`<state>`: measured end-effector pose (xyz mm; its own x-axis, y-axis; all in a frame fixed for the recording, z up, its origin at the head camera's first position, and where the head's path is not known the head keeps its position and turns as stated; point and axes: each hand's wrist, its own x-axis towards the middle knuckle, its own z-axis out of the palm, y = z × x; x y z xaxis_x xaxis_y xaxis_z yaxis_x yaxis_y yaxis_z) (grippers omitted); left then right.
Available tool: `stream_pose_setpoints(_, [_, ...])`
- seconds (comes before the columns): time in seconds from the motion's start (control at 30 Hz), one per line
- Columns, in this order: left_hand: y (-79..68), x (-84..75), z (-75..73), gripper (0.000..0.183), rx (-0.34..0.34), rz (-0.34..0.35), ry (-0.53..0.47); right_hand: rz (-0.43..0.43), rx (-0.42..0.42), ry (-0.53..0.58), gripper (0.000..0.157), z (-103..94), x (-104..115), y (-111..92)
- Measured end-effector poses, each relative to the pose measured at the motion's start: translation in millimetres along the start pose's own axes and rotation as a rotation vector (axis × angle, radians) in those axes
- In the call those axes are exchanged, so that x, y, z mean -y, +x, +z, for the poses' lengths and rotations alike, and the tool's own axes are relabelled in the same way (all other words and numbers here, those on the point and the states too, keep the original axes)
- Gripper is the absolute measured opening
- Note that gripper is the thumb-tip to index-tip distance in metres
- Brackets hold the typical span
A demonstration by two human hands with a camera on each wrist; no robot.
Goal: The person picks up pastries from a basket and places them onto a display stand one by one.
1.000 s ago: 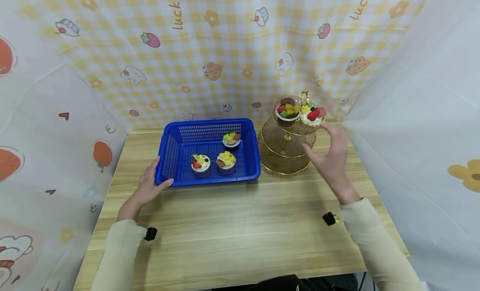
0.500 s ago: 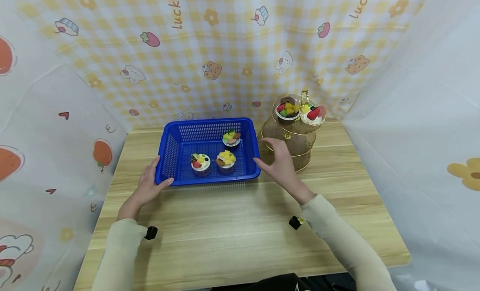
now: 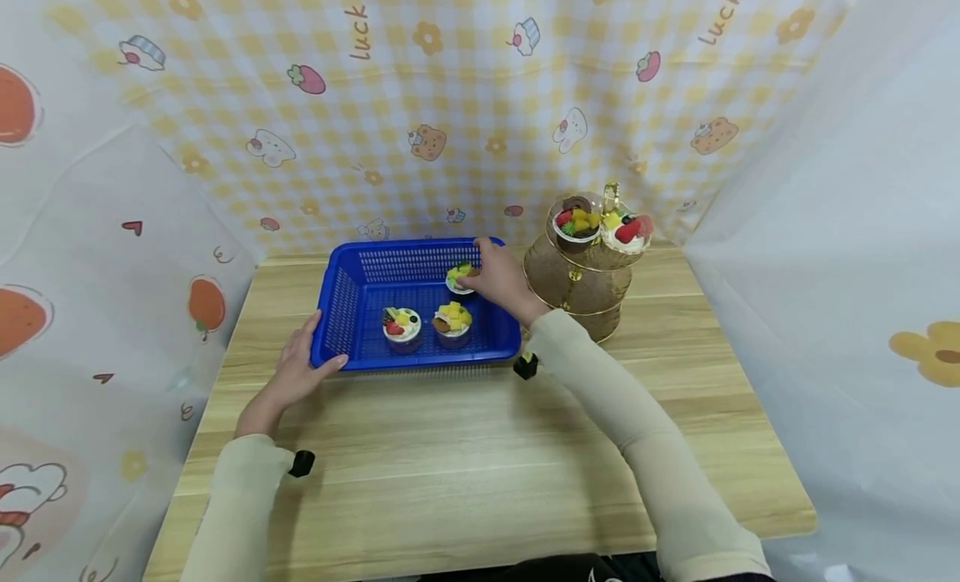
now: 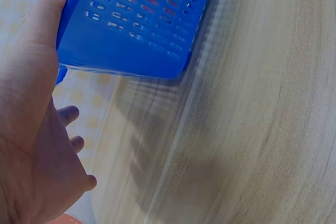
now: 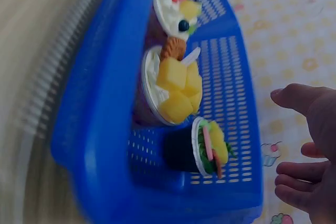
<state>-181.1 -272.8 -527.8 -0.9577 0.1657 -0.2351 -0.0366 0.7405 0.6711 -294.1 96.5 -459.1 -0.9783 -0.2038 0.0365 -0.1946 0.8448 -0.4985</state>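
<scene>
A blue plastic basket (image 3: 420, 363) holds three dessert cups. One with strawberry and cream (image 3: 402, 325) is on the left, one with yellow cubes (image 3: 452, 319) is in the middle. A smaller fruit-topped cup (image 3: 461, 278) stands at the back right. My left hand (image 3: 295, 372) holds the basket's front left corner between thumb and forefinger; its other fingers hang loosely outside in the left wrist view. Over the basket's right end is my right hand (image 3: 504, 278), thumb and fingers spread above the smaller cup. The right wrist view shows a gap between that hand (image 5: 312, 145) and the cup (image 5: 210, 148).
A tiered stand (image 3: 577, 294) with gold rims is right of the basket, beside my right forearm. Its top tier carries a chocolate fruit cup (image 3: 576, 228) and a cream cup with strawberry (image 3: 626, 233). A checked curtain (image 3: 465, 107) hangs behind the wooden table (image 3: 450, 465).
My right hand has moved left from beside the tiered stand, past the basket's right rim, to above the smaller cup. My left hand and the basket have stayed put.
</scene>
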Motion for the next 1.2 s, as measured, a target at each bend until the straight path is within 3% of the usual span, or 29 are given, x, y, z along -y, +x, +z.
stream_pose_setpoints(0.13, [-0.3,0.3,1.6,0.101,0.002,0.0,0.004,0.072,0.067,-0.063,0.091,9.5,5,14])
stream_pose_setpoints(0.33, [-0.5,1.7,0.5,0.101,0.0,-0.008,-0.005,0.137,0.068,-0.132,0.097,24.4,8,26])
stream_pose_setpoints(0.77, [2.6,7.3,1.2,0.101,-0.003,-0.01,-0.011,0.297,0.088,-0.016,0.097,44.4,2,41])
stream_pose_setpoints(1.2, [3.6,7.3,3.5,0.1,-0.012,-0.024,-0.024,0.323,0.113,-0.02,0.107,62.8,0,42])
